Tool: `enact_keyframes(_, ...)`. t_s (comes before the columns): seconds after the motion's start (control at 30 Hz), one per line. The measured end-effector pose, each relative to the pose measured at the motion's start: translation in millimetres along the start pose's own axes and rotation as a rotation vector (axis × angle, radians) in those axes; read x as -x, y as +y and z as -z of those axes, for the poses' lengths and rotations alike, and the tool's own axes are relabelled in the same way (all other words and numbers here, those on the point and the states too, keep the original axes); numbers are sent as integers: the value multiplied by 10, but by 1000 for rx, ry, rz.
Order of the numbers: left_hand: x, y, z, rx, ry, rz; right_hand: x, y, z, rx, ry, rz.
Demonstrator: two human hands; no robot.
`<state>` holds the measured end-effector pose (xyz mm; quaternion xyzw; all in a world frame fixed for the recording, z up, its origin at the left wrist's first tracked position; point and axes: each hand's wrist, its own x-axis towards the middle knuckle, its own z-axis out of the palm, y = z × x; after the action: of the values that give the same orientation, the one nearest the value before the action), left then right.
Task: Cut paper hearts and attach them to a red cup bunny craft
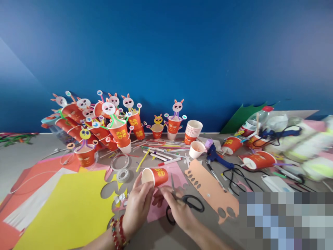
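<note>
My left hand (139,205) is closed around the rim end of a red paper cup (160,176) with yellow printing. The cup lies tilted on its side, its white mouth facing left. My right hand (180,210) grips a pair of black-handled scissors (194,203), spread apart. One blade points away from me. The other is mostly hidden by my fingers, close to the cup's side; whether it touches the cup I cannot tell. Beneath my hands lies a pink paper sheet (178,173).
Yellow paper (70,201) lies left, a cut orange sheet (208,191) right. Tape rolls (122,175), markers (156,153) and a stack of cups (194,130) stand or lie beyond. Cup figures with animal faces (118,133) line the back left. A blue glue gun (220,158) trails a cord.
</note>
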<state>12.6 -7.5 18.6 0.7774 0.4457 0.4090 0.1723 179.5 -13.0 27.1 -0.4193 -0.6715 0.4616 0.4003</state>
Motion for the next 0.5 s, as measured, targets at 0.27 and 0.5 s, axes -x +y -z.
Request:
enact_keyframes(0.27,7,4,0,-87,-17,-18,2,-12,41,355,89,251)
enact_keyframes(0.5,-11,22,49,-149,28,-66,-92,-26,118,632,-15,491)
